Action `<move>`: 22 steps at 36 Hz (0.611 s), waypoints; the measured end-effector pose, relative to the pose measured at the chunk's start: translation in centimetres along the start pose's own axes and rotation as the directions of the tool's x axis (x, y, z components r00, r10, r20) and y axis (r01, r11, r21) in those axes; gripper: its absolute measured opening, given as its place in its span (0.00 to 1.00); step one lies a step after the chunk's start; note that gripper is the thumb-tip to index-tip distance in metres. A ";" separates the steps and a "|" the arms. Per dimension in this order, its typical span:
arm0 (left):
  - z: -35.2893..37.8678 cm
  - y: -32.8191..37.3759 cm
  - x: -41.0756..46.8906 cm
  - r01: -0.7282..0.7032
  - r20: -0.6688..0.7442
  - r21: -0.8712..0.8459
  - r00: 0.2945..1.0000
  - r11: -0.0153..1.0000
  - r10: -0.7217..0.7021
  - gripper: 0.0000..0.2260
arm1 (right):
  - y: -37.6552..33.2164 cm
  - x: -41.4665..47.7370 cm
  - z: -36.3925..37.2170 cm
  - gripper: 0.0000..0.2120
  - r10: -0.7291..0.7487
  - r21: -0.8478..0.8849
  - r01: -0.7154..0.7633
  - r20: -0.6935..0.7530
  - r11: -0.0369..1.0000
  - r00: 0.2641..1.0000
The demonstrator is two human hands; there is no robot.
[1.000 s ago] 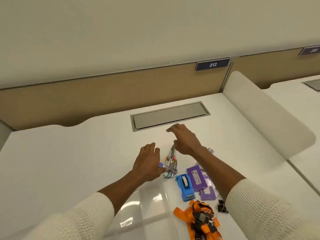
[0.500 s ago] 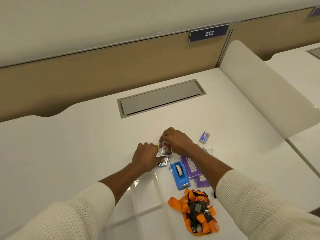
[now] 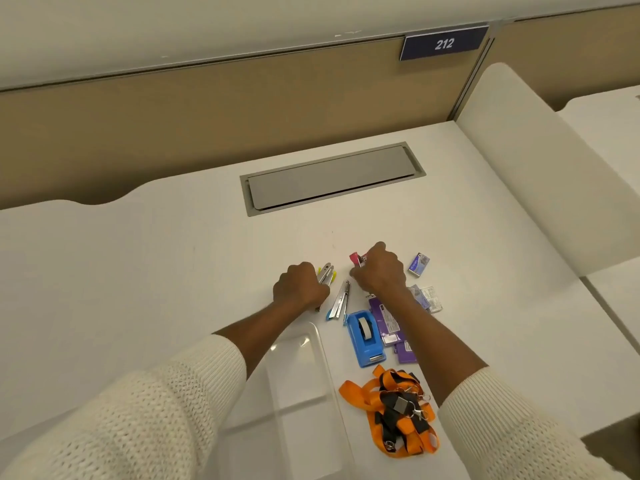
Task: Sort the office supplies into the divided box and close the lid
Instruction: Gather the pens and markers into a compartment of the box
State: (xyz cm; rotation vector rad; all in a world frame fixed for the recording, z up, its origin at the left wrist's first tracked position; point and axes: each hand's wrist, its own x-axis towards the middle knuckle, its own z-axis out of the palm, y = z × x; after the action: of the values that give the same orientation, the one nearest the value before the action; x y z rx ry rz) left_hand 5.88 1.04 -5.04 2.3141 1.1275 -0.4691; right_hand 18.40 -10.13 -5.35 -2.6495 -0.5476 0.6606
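Observation:
My left hand (image 3: 299, 287) is closed around a yellow-trimmed metal stapler (image 3: 326, 273) on the white desk. My right hand (image 3: 379, 271) grips a pink stapler (image 3: 355, 259), mostly hidden by the fingers. Between the two hands a blue-ended metal stapler (image 3: 340, 300) lies loose. A blue tape dispenser (image 3: 365, 337) sits just below it, with purple packets (image 3: 389, 322) beside it under my right forearm. The clear divided box (image 3: 304, 386) stands open at the near edge, partly covered by my left arm.
Orange and black lanyards (image 3: 398, 414) lie in a heap at the near right. Small staple boxes (image 3: 419, 264) rest to the right of my right hand. A grey cable hatch (image 3: 329, 176) is set into the desk further back. A white divider panel (image 3: 540, 174) rises on the right.
The bundle of staplers has been pulled apart: my left hand took the yellow one leftward, my right hand took the pink one to the right, and the blue one stayed between them.

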 end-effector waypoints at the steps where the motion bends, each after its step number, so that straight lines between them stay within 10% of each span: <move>1: -0.1 0.1 -0.1 -0.003 -0.013 0.013 1.000 1.000 0.003 0.12 | -0.1 -0.3 0.2 0.24 0.014 0.006 -0.014 0.018 1.000 1.000; 9: 0.5 -0.4 -0.4 -0.069 -0.085 0.132 0.993 0.989 0.081 0.25 | -1.3 -2.3 2.0 0.29 0.030 -0.033 -0.026 0.126 0.999 0.992; 16: -0.4 -0.6 -1.0 -0.126 -0.094 0.167 0.985 0.978 0.143 0.16 | -3.0 -2.9 2.6 0.37 0.055 -0.079 -0.045 0.129 0.996 0.990; 22: -2.0 -1.2 -1.5 -0.059 -0.152 0.058 0.986 0.997 0.067 0.17 | -4.3 -3.5 3.5 0.21 -0.005 -0.124 0.011 0.053 0.992 0.999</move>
State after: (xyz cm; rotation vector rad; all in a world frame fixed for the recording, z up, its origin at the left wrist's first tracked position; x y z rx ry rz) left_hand 4.19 1.90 -2.95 2.4603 1.1214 -0.3044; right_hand 12.60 -7.14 -5.19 -2.7502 -0.6328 0.7175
